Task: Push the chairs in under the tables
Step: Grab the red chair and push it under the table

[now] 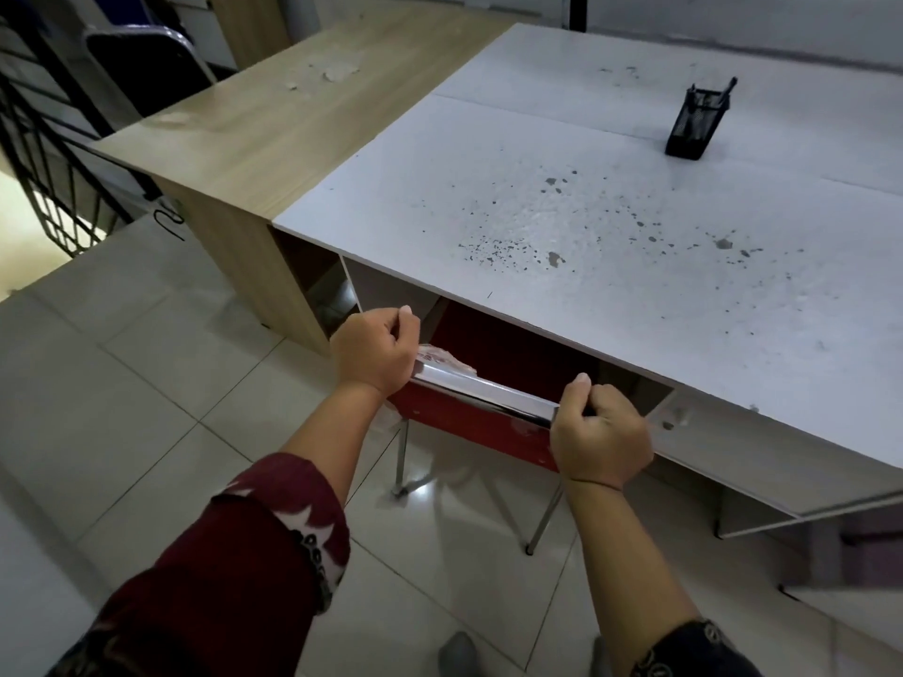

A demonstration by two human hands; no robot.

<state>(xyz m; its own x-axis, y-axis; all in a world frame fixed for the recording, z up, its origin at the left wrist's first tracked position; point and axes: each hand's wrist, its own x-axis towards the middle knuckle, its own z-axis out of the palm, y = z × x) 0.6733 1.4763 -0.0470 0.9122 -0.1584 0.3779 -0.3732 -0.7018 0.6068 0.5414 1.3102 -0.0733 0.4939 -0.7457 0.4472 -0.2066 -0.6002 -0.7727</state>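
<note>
A red chair (469, 422) with a chrome top bar and thin metal legs stands at the front edge of a white table (586, 227). Its seat is under the tabletop and mostly hidden; only the backrest and two rear legs show. My left hand (374, 351) grips the left end of the chrome bar. My right hand (598, 432) grips the right end. The backrest sits just in front of the table's edge.
A black mesh pen holder (696, 122) stands on the white table at the far right. A wooden desk (273, 124) adjoins the table's left side, with a dark chair (141, 66) behind it. Pale floor tiles (122, 383) spread to the left. A black metal grille (44, 178) is at the far left.
</note>
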